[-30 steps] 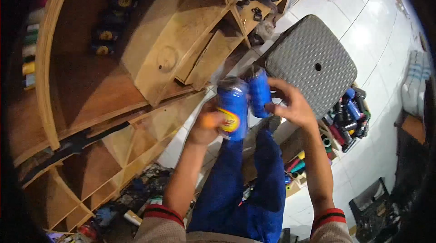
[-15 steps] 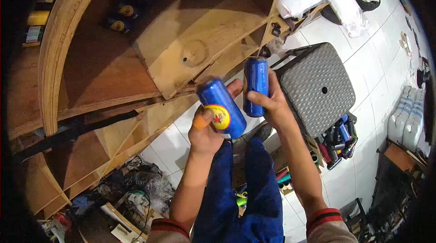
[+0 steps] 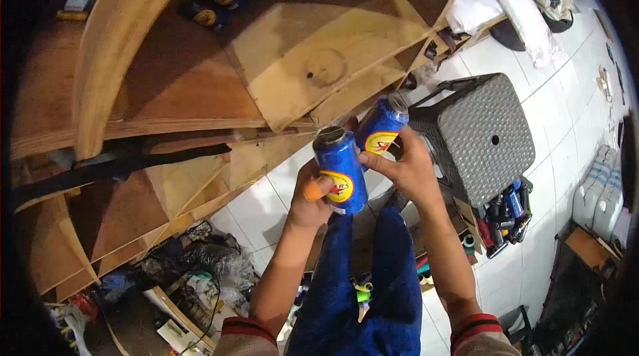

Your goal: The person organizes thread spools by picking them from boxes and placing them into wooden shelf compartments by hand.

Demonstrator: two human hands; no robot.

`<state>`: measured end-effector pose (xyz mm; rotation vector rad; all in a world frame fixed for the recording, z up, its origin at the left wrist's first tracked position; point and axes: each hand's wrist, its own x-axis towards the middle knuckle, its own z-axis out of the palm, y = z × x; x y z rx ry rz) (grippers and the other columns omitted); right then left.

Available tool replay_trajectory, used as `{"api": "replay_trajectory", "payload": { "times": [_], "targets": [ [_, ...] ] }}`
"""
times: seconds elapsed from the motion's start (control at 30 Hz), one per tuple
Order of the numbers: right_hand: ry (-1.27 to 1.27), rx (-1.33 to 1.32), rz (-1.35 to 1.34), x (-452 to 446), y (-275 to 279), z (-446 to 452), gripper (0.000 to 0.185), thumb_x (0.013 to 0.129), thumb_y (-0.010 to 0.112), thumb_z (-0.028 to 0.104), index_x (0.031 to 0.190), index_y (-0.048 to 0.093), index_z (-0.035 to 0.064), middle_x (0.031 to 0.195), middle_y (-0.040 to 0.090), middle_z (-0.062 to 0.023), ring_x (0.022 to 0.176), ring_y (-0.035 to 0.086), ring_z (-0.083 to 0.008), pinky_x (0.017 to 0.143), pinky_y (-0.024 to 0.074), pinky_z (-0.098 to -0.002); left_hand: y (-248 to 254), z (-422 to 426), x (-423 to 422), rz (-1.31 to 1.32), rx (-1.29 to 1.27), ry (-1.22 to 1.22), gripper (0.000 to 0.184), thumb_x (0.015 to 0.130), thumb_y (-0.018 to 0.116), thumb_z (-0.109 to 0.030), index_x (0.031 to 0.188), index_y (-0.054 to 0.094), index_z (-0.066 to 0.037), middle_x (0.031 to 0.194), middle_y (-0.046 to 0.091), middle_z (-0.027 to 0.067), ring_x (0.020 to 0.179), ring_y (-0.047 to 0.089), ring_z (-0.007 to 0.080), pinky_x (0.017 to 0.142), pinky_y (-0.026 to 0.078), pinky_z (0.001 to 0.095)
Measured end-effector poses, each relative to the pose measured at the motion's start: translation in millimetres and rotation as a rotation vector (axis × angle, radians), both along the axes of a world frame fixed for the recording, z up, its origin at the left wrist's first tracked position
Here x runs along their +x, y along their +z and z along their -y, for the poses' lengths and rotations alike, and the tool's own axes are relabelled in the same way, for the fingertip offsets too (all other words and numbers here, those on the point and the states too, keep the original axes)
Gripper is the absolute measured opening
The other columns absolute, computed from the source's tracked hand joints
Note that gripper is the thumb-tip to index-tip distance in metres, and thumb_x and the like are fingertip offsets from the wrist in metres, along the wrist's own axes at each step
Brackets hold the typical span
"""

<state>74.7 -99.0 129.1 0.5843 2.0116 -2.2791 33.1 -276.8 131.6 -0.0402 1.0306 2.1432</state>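
Note:
My left hand is wrapped around a blue cylinder with a round yellow label bearing a red star and lettering, and orange material covers its thumb. The cylinder stands nearly upright, its dark top showing. My right hand grips a second blue cylinder with the same kind of label, tilted with its top to the right. The two cylinders are side by side, very close; I cannot tell whether they touch. Several similar blue cylinders stand inside the wooden shelf.
The wooden shelf unit fills the upper left. A grey woven-pattern stool stands at right, with a crate of dark and coloured rolls beside it. Cluttered materials lie at lower left, and white wrapped bundles at far right.
The right cylinder has turned so its label faces me and its top leans right. The left cylinder is now more upright, label still showing. The view has shifted, so the shelf appears farther right.

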Motion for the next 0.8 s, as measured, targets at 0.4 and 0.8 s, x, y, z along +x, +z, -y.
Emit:
{"api": "replay_trajectory", "payload": {
  "times": [0.4,0.8],
  "targets": [
    [-0.086,0.571,-0.494,-213.0,25.8,58.1,0.056,0.065,0.081,0.026,0.107,0.057,-0.003,0.098,0.063,-0.0232,0.091,0.063,-0.0334,0.081,0.0511,-0.0374,36.7,27.0,-18.8,-0.306,-0.247,0.342,0.059,0.083,0.058,-0.032,0.127,0.041,0.004,0.12,0.053,0.0233,0.11,0.055,0.0342,0.088,0.049,0.0452],
    [-0.097,0.788,-0.42,-323.7,-32.7,126.1,0.039,0.078,0.067,0.019,0.11,0.057,-0.001,0.101,0.062,-0.0224,0.095,0.061,-0.0362,0.078,0.0517,-0.04,25.8,65.1,-8.1,-0.258,-0.368,0.41,0.056,0.084,0.057,-0.033,0.124,0.042,0.004,0.112,0.057,0.0216,0.1,0.06,0.0347,0.084,0.051,0.0454]
  ]
}}
